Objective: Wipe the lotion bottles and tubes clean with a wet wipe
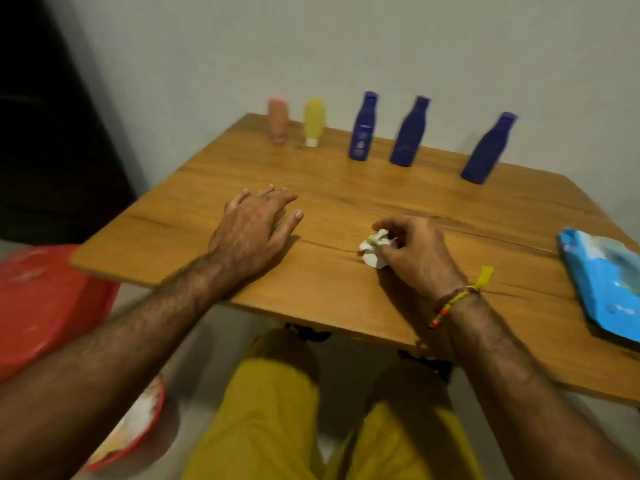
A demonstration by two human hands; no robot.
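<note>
Right hand (412, 249): I see it pinching the crumpled wet wipe (375, 249), near centre of table (346, 306)
Left hand (254, 225): flat, fingers spread, holding nothing
Bottles, tubes: far edge, upright; I'd grip one with left, wipe top downward

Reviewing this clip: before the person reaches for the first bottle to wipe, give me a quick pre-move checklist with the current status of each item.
1. Wipe in hand: ok. The right hand holds a crumpled wet wipe at the table.
2. Other hand free to pick up a bottle: ok. The left hand rests flat on the table, holding nothing.
3. Items upright and within view: ok. The pink tube, yellow tube and three blue bottles stand in a row at the far edge.
4. Wipe clean enough: cannot tell; the frame is blurred.
5. Spare wipes at hand: ok. The blue wipe pack lies at the right.
</note>
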